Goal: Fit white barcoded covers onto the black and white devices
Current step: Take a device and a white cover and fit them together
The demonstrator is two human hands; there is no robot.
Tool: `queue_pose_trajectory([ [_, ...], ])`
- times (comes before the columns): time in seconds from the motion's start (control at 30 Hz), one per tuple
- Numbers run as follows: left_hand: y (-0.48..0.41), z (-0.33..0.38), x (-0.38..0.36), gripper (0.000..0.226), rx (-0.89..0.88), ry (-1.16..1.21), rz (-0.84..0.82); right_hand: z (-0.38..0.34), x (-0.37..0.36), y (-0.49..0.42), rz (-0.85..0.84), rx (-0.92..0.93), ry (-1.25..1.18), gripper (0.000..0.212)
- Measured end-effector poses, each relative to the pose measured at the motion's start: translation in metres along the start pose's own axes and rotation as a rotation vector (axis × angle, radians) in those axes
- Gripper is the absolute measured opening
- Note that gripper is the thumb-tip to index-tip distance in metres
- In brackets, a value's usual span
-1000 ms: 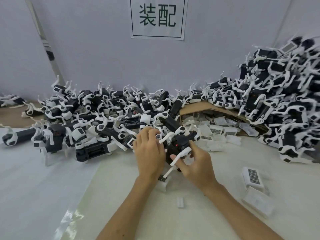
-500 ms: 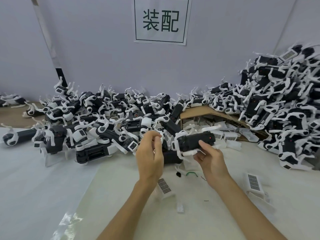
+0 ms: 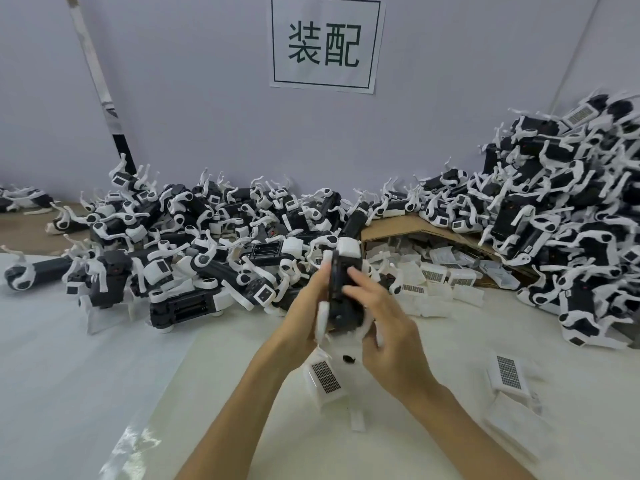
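over the pale table (image 3: 450,344), raised left hand (image 3: 302,315) and right hand (image 3: 381,320) in a shared grip around one upright device (image 3: 343,292)

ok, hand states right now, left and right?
Left hand: grips the device from its left side.
Right hand: holds the same device, fingers laid across its front.

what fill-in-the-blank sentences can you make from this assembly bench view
The left hand and right hand together grip one black and white ____.
Spare covers spill from a ____ box.
The tallest pile of devices is on the ____ side.
The loose cover between the forearms lies barcode side ____.
Missing: device; cardboard; right; up
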State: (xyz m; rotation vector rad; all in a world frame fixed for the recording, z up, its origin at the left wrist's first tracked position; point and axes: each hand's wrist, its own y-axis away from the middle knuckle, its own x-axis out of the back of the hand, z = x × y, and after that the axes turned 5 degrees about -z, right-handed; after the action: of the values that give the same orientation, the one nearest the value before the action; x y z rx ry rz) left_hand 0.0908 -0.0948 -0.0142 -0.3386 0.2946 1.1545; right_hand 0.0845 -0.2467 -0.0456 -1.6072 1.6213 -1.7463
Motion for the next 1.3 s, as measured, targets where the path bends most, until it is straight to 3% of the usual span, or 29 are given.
queue_pose_trajectory([
  [0.07,0.003,0.003,0.004,0.058,-0.003,0.046,-0.041,0.002,0.0,-0.001,-0.034,0.012,0.073,0.072],
  [0.13,0.001,0.001,0.008,0.053,-0.079,0.026,-0.061,0.008,0.005,-0.003,0.039,-0.034,0.084,0.069],
  [0.2,0.0,0.002,0.007,0.049,-0.144,0.044,-0.044,0.017,0.013,-0.003,0.153,-0.209,0.028,0.058],
  [0.27,-0.002,0.002,0.008,0.049,-0.175,0.117,-0.003,0.029,0.023,-0.002,0.177,-0.439,0.011,0.034],
  [0.33,-0.004,0.002,0.01,0.048,-0.176,0.212,0.032,0.043,0.03,0.002,0.014,-0.677,0.103,0.01],
  [0.43,-0.005,-0.001,0.013,0.042,-0.169,0.273,0.041,0.057,0.031,0.01,-0.319,-0.958,0.19,0.022],
  [0.5,-0.006,-0.001,0.013,0.035,-0.164,0.256,0.046,0.06,0.026,0.012,-0.368,-1.033,0.119,0.026],
  [0.63,-0.005,-0.003,0.012,0.017,-0.175,0.196,0.059,0.062,0.025,0.013,-0.209,-1.035,0.049,0.024],
  [0.7,-0.006,-0.005,0.011,0.02,-0.179,0.175,0.081,0.064,0.03,0.012,-0.06,-0.996,0.051,0.024],
  [0.77,-0.007,-0.007,0.011,0.007,-0.168,0.175,0.086,0.061,0.037,0.009,0.084,-0.933,0.009,0.024],
  [0.83,-0.007,-0.007,0.012,0.028,-0.147,0.161,0.094,0.057,0.04,0.005,0.193,-0.858,-0.071,0.023],
  [0.9,-0.007,-0.006,0.012,0.024,-0.146,0.151,0.083,0.051,0.041,0.002,0.261,-0.831,-0.171,0.024],
  [1.0,-0.007,-0.007,0.011,0.013,-0.153,0.125,0.072,0.048,0.042,-0.003,0.295,-0.941,-0.52,0.023],
  [1.13,-0.005,-0.007,0.008,0.032,-0.144,0.09,0.066,0.048,0.043,-0.006,0.246,-1.071,-0.976,0.018],
  [1.23,-0.004,-0.007,0.007,0.041,-0.115,0.107,0.072,0.047,0.041,-0.005,0.221,-1.07,-1.005,0.018],
  [1.3,-0.004,-0.007,0.006,0.046,-0.1,0.094,0.059,0.045,0.04,-0.005,0.202,-1.053,-0.9,0.016],
])
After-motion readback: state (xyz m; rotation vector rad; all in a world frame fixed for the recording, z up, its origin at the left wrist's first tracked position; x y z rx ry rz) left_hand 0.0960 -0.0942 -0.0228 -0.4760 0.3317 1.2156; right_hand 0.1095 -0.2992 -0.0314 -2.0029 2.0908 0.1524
